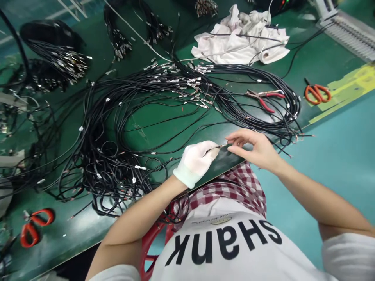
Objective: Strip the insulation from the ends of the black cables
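Observation:
My left hand [197,160], in a white glove, is closed in a pinch on the end of a thin black wire [213,148] just above the table's near edge. My bare right hand [254,147] faces it, thumb and fingertips pinched on a small metal terminal [225,146] at the wire's tip. Both hands meet over the green table [164,121]. A large tangle of black wires with metal terminals [140,117] spreads across the table beyond my hands.
Red-handled pliers [265,98] lie right of the wires. Orange scissors [317,93] sit near the right edge, another pair [33,226] at the near left. A crumpled white cloth [243,39] lies at the back. More wire bundles [58,54] lie at the far left.

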Available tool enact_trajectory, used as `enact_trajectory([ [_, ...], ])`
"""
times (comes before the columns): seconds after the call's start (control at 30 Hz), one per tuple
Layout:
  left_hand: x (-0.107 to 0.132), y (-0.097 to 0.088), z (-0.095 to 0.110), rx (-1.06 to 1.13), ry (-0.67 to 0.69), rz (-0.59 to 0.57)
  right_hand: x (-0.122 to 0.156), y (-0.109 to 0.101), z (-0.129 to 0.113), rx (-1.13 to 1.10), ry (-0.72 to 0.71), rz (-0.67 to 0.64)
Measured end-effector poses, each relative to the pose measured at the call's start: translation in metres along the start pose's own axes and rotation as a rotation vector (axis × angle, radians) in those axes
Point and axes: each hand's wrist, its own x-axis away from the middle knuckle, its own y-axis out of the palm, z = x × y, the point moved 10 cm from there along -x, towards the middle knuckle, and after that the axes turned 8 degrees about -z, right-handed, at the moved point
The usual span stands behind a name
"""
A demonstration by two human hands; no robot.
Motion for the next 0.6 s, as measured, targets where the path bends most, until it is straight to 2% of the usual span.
enact_trajectory([
  [0.07,0.001,0.001,0.004,-0.031,0.023,0.006,0.002,0.007,0.001,-0.062,-0.003,0.045],
  [0.23,0.007,0.000,0.005,-0.097,0.023,0.039,0.003,0.010,-0.004,-0.092,-0.034,0.130],
  [0.4,0.017,-0.003,0.005,-0.197,-0.001,0.092,0.007,0.015,0.004,-0.191,0.059,0.195],
  [0.6,0.021,-0.003,0.009,-0.209,0.015,0.093,0.008,0.026,0.014,-0.365,0.121,0.132],
])
